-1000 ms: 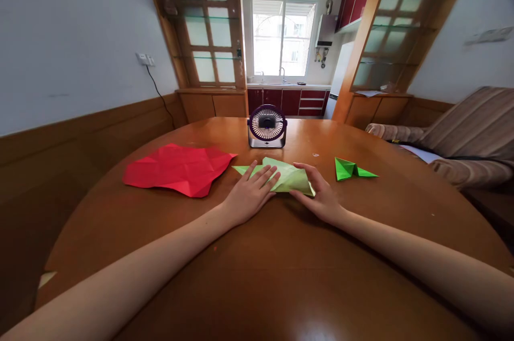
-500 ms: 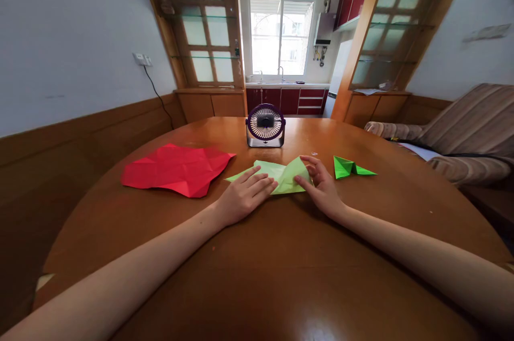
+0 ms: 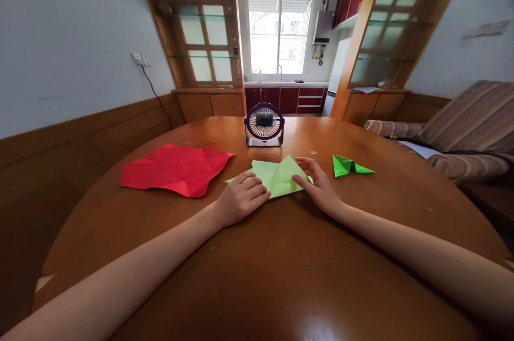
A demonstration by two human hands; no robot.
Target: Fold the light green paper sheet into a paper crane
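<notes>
A: What lies furthest left on the round brown wooden table [image 3: 257, 277]?

B: A creased red paper sheet [image 3: 176, 168], spread flat and well apart from both hands.

A: And next to it?

B: The left hand [image 3: 241, 199]. It rests palm down with its fingers [image 3: 254, 186] curled loosely together, their tips pressing the near left edge of a pale green folded paper sheet [image 3: 277, 175]. It is not clamped on anything, only pressing.

A: Where is that pale green sheet?

B: In the middle of the table, between the two hands and just in front of a small purple desk fan with a silver base [image 3: 264, 124]. One flap peaks upward towards the fan, and a thin point sticks out to the left past the knuckles.

A: The right hand [image 3: 319, 188]?

B: It lies flat on the sheet's right side, fingers [image 3: 309, 167] slightly spread and extended; the thumb touches the near edge. Nothing is gripped.

A: Further right?

B: A bright green folded paper figure [image 3: 348, 166], pointed at its right end, lies near the right hand but apart from it.

A: Any containers?

B: I see no box, bowl or tray on the table; the papers lie straight on the wood.
</notes>
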